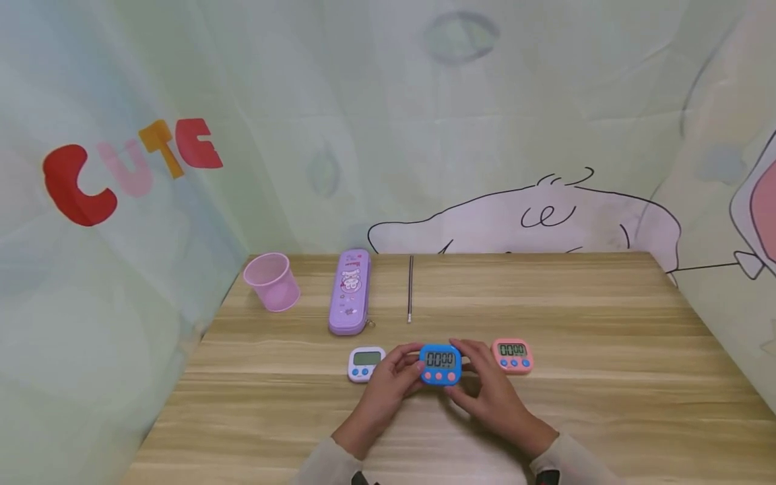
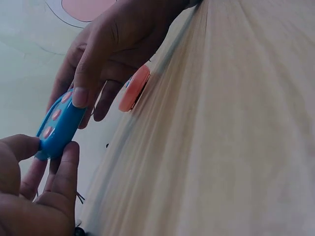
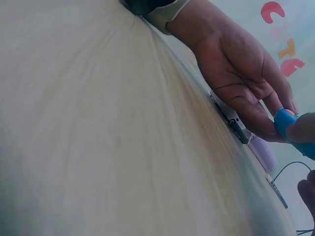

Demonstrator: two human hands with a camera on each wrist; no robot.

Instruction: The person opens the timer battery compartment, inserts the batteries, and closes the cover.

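A blue digital timer (image 1: 440, 364) with pink buttons is held up off the table between both hands, its display reading zeros. My left hand (image 1: 388, 384) pinches its left edge, the thumb in front near a button. On the right edge, my right hand (image 1: 490, 387) pinches it between thumb and fingers. The left wrist view shows the blue timer (image 2: 61, 123) tilted, gripped from both ends. Just left of my left hand lies a white timer (image 1: 366, 364) with a blank screen, partly covered by that hand. A pink timer (image 1: 512, 356) showing zeros lies right of my right hand.
Towards the back left stand a pink cup (image 1: 275, 283) and a purple pencil case (image 1: 349, 293). A dark pencil (image 1: 410, 289) lies beside the case. Printed curtains border the wooden table (image 1: 606, 316) at the back and sides.
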